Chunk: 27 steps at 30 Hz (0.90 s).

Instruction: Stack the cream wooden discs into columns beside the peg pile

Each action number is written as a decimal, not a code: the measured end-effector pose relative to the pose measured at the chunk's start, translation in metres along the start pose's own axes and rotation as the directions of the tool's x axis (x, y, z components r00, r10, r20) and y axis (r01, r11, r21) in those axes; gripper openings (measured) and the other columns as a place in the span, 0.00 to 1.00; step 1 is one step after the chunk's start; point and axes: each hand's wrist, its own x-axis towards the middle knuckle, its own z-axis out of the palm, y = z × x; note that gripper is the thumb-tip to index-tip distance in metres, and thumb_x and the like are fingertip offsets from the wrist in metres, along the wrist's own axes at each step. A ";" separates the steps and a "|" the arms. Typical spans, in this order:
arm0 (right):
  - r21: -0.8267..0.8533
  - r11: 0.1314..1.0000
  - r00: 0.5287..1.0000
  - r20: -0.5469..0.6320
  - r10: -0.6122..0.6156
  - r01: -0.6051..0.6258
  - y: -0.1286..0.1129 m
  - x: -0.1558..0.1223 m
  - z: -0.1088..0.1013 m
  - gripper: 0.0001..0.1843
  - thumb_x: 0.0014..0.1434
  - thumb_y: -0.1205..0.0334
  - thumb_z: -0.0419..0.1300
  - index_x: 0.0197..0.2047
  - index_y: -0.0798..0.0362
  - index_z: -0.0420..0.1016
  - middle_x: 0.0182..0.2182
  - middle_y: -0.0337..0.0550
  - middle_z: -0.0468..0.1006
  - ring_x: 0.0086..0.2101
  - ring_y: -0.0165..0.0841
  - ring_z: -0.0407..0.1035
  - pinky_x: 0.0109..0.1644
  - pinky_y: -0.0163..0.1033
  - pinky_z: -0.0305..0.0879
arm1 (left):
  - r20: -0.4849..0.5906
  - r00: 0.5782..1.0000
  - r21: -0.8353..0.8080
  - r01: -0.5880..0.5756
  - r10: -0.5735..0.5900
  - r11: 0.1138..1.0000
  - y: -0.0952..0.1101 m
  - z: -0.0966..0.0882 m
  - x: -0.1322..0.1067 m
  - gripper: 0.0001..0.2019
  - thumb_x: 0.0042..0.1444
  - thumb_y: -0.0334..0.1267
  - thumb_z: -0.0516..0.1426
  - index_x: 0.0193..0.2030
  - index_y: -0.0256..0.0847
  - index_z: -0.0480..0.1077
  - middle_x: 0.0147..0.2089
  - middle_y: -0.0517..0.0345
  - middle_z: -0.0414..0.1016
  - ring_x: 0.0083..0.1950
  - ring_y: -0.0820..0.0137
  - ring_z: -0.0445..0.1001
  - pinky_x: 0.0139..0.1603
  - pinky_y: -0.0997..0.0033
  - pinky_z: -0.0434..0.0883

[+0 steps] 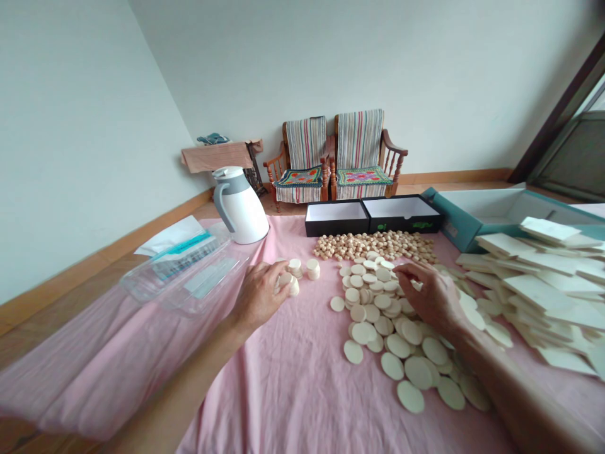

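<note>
Apparently to keep sorted from unsorted, short stacks (307,269) of pale discs stand apart from the loose discs (378,315) spread over the pink cloth (293,378). The left hand (259,295) curls closed around the nearest stack (289,284). The right hand (428,295) rests on the loose discs, fingertips (401,271) drawn together; whether they pinch one cannot be told.

One head-worn camera views the scene from above the near edge of the table (293,378), facing forward and down. The left hand (259,293), right hand (428,296) and round discs (366,332) lie close; the armchairs (362,151) and wall (425,75) stand far off.
</note>
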 end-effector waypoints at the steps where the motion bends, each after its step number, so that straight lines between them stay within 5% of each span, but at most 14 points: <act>1: -0.001 1.000 1.000 0.000 -0.002 0.002 0.000 0.000 0.000 0.10 0.54 0.64 0.52 0.33 0.50 0.75 0.36 0.42 0.78 0.34 0.33 0.71 0.39 0.37 0.64 | -0.003 1.000 0.010 -0.004 0.004 1.000 0.001 0.000 0.000 0.16 0.52 0.34 0.59 0.48 0.44 0.68 0.41 0.57 0.76 0.43 0.62 0.71 0.45 0.62 0.63; 10: -0.004 1.000 1.000 -0.006 -0.012 0.012 0.001 -0.001 0.001 0.10 0.55 0.63 0.51 0.33 0.50 0.75 0.37 0.42 0.79 0.36 0.34 0.72 0.41 0.38 0.65 | -0.017 1.000 0.018 -0.006 0.006 1.000 0.000 0.002 0.004 0.15 0.53 0.37 0.59 0.48 0.44 0.68 0.37 0.57 0.77 0.41 0.62 0.71 0.45 0.62 0.62; 16: -0.003 1.000 1.000 -0.011 -0.003 0.003 0.001 0.000 0.000 0.10 0.55 0.64 0.52 0.33 0.50 0.75 0.36 0.42 0.79 0.34 0.33 0.72 0.39 0.36 0.64 | -0.120 0.992 -0.171 -0.051 0.031 0.984 0.009 -0.001 0.001 0.10 0.58 0.35 0.54 0.47 0.40 0.69 0.41 0.53 0.75 0.43 0.65 0.72 0.45 0.64 0.67; 22: 0.005 1.000 1.000 -0.005 -0.014 0.014 0.000 0.000 0.001 0.10 0.55 0.63 0.52 0.32 0.50 0.75 0.35 0.42 0.78 0.35 0.33 0.71 0.39 0.36 0.64 | 0.155 0.945 -0.378 -0.211 0.286 0.902 0.048 0.014 -0.004 0.10 0.59 0.29 0.52 0.46 0.40 0.70 0.43 0.53 0.74 0.47 0.66 0.71 0.50 0.65 0.68; 27: -0.007 1.000 1.000 -0.007 -0.025 0.025 0.000 -0.001 0.000 0.10 0.56 0.63 0.52 0.32 0.51 0.75 0.32 0.41 0.78 0.33 0.32 0.70 0.38 0.35 0.63 | 0.277 0.918 -0.319 -0.191 0.284 0.928 0.074 0.037 -0.004 0.16 0.55 0.30 0.57 0.51 0.39 0.65 0.47 0.51 0.72 0.50 0.62 0.68 0.52 0.61 0.68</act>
